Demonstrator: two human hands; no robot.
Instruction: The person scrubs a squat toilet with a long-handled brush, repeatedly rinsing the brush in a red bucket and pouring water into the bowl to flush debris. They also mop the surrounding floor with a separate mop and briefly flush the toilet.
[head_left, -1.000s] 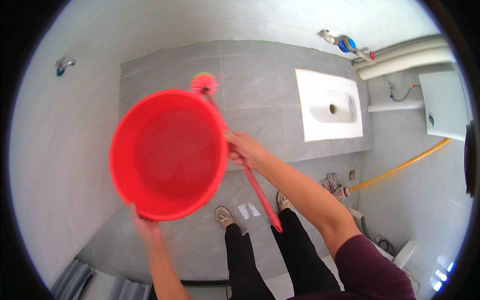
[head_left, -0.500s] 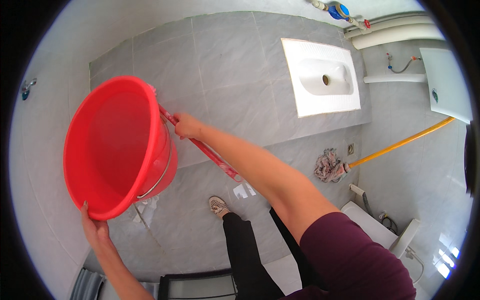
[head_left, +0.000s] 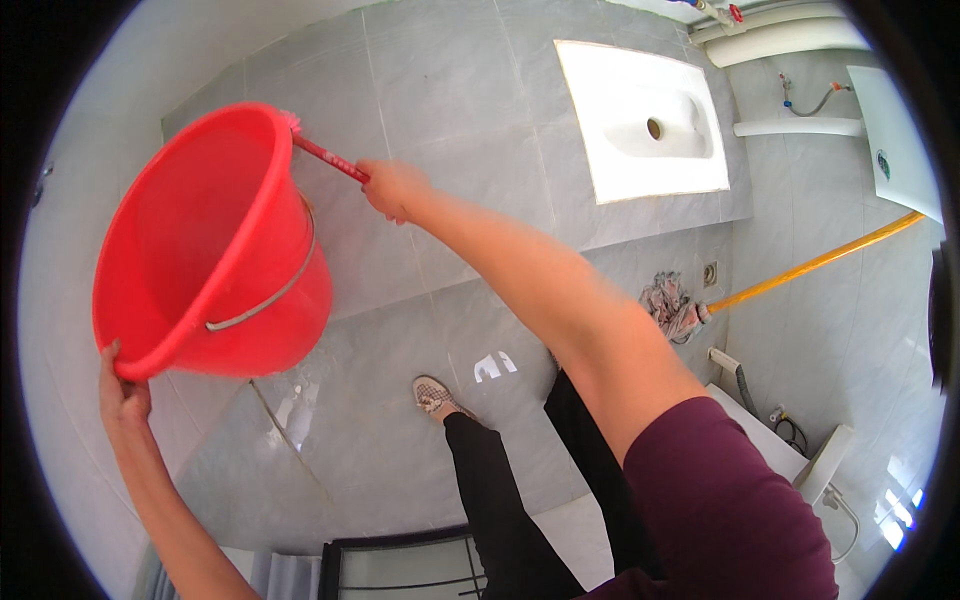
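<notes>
A large red plastic bucket [head_left: 262, 318] with a wire handle hangs tilted at the left, its mouth turned to the upper left. My left hand [head_left: 124, 392] is closed on the lower edge of its rim. In my right hand [head_left: 393, 190] is a red-handled brush [head_left: 332, 158], gripped by the handle. The brush's pink bristles touch or lie close to the outside of the bucket's rim; I cannot tell which. What the bucket holds inside is hard to make out.
A white squat toilet [head_left: 655, 85] is set in the raised grey tile step [head_left: 450, 190]. A mop [head_left: 680, 308] with a yellow handle leans at the right, below white pipes [head_left: 790, 42]. Glossy, wet-looking patches show on the lower floor [head_left: 380, 450]. A dark frame [head_left: 335, 570] lies at the bottom.
The bucket has moved up and left with my left hand and tilts further. My right hand has risen with the brush, whose handle lies at a flatter angle. The view has shifted slightly.
</notes>
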